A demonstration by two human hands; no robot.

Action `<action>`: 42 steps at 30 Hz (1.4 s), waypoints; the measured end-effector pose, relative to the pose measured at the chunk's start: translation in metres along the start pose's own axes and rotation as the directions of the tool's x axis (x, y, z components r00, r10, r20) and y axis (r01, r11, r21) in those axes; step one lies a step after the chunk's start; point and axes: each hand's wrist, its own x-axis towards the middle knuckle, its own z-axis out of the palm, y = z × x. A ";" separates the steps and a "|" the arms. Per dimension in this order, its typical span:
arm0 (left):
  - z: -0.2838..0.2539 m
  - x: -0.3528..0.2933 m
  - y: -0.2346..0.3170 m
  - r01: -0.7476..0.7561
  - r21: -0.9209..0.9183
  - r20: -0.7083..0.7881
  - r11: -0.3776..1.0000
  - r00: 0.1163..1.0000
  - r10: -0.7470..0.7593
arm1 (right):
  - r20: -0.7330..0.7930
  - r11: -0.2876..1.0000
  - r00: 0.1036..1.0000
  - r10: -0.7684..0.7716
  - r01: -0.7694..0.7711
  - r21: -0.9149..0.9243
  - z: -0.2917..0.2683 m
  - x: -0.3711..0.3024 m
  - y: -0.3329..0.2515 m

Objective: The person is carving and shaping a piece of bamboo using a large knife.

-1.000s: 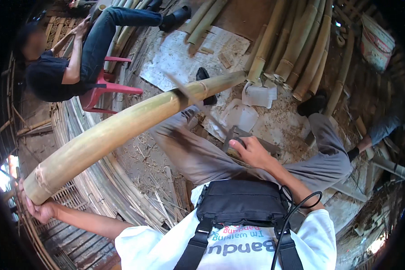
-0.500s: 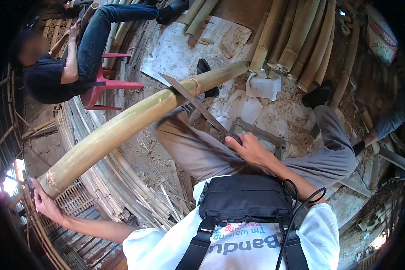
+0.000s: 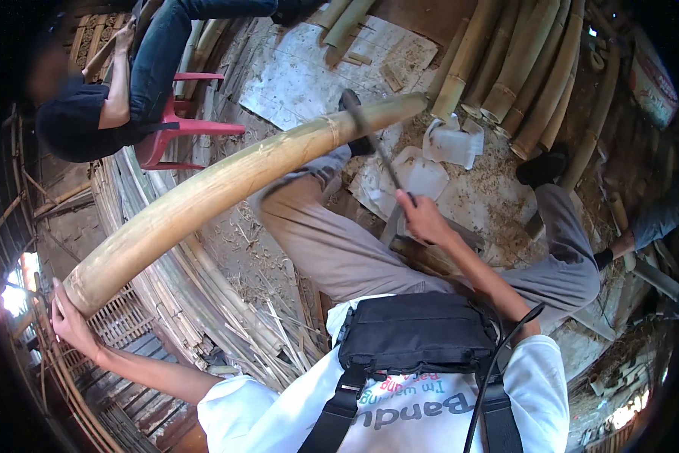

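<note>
A thick, pale green-yellow bamboo pole (image 3: 203, 198) slants across from the lower left to the upper middle. At its near left end, my left hand (image 3: 73, 325) is closed round the cut rim, its fingers partly hidden behind the pole. My right hand (image 3: 428, 220) is wrapped round the handle of a machete (image 3: 384, 155). Motion blurs its blade, whose upper part passes in front of the bamboo near the far end; whether it touches the pole I cannot tell. The pole's far end lies near other bamboo poles (image 3: 498, 98) on the floor.
Split bamboo strips (image 3: 169, 264) lie at left below the pole. A person in dark clothes (image 3: 75, 124) sits on a pink plastic chair (image 3: 166, 132), upper left. A clear plastic container (image 3: 454, 143) and shavings lie between my feet. Another person's leg (image 3: 649, 223) shows at right.
My right hand has moved up and right, carrying the machete farther along the bamboo toward its far end. My left hand remains at the near end, where the pole has shifted slightly.
</note>
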 end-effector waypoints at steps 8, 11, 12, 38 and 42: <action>-0.010 -0.007 0.020 -0.035 -0.103 0.063 0.994 0.997 0.042 | 0.061 0.982 0.985 -0.161 0.166 -0.091 0.008 -0.027 0.014; -0.006 -0.011 0.025 -0.080 -0.063 -0.049 0.995 0.996 0.077 | 0.058 0.981 0.986 -0.159 0.165 -0.107 0.014 -0.021 0.011; -0.005 -0.013 0.027 -0.067 -0.083 -0.073 0.994 0.995 0.061 | 0.009 0.992 0.995 -0.103 0.104 -0.070 0.009 -0.013 0.007; 0.006 -0.042 -0.014 -0.300 -0.336 -0.536 0.893 0.841 0.081 | 0.068 0.981 0.986 -0.153 0.160 -0.107 0.011 -0.044 0.001; -0.001 -0.045 -0.020 -0.341 -0.379 -0.530 0.861 0.842 0.100 | -0.004 0.978 0.988 0.157 -0.155 0.142 -0.017 -0.013 0.006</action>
